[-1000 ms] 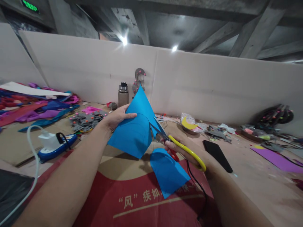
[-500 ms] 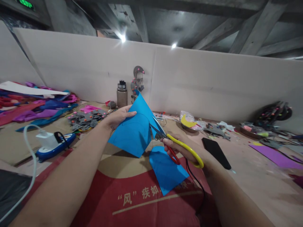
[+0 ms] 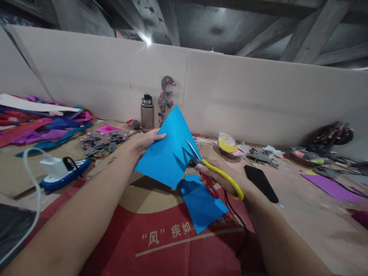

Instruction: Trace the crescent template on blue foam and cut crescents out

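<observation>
At the centre of the frame, pinches the left edge of a blue sheet (image 3: 166, 157), apparently felt, with the left hand (image 3: 146, 141), setting the thumb across the near face and the fingers out of sight behind. Tilts it up above the tan and red cardboard (image 3: 123, 237), pointing one sharp corner at the top of the frame and running its long axis from there down toward the bottom. Just right of centre, grips yellow-and-red-handled scissors (image 3: 214, 168) in the right hand (image 3: 219, 181), curling the fingers around the handles. Points the parted blades toward the upper left, at the sheet's right side, slanting the scissors' long axis down to the lower right. Just below, on the cardboard, see a loose blue piece (image 3: 205, 207), with its rounded end toward the upper left. Farther right, see a black phone (image 3: 261, 183), slanted likewise.
</observation>
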`<state>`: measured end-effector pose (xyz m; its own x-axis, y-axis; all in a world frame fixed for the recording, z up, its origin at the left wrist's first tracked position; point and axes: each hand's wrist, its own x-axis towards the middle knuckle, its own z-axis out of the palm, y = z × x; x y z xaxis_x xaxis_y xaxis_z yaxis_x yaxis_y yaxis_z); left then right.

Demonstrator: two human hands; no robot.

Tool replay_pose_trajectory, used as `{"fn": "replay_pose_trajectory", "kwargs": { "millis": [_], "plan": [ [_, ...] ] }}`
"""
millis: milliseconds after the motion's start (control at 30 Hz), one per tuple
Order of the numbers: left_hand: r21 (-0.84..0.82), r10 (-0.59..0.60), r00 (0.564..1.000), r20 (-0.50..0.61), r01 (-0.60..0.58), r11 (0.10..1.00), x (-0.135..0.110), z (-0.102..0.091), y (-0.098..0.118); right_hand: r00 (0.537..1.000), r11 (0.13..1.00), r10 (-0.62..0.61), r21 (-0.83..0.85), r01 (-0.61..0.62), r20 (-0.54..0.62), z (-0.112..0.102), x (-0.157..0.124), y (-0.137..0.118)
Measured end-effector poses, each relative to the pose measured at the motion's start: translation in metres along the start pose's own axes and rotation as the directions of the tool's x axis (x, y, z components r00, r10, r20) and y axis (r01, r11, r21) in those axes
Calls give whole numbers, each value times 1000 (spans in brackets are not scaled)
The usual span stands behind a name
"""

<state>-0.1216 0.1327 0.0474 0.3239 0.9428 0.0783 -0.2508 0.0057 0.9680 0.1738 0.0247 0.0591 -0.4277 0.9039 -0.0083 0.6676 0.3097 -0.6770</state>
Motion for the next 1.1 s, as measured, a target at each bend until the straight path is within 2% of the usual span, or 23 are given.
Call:
{"fn": "replay_pose_trajectory", "kwargs": {
  "millis": [233,333,500,767,1100],
  "plan": [
    [-4,12,1000,-23,-12,1000,6,-9,-6,998,998,56,3,-56,32,0,2,-4],
    [-13,7,999,-45,-8,1000,7,-8,-8,996,993,79,86,-82,39,1,4,-1],
    [7,21,1000,-19,-21,1000,6,-9,-10,994,977,75,191,-90,83,1,4,2],
    [11,10,1000,-10,-10,1000,3,-12,-9,990,973,74,210,-98,117,0,3,1],
    [-8,7,1000,2,-7,1000,2,-14,-12,979,964,135,209,-166,153,0,7,6]
  ]
}}
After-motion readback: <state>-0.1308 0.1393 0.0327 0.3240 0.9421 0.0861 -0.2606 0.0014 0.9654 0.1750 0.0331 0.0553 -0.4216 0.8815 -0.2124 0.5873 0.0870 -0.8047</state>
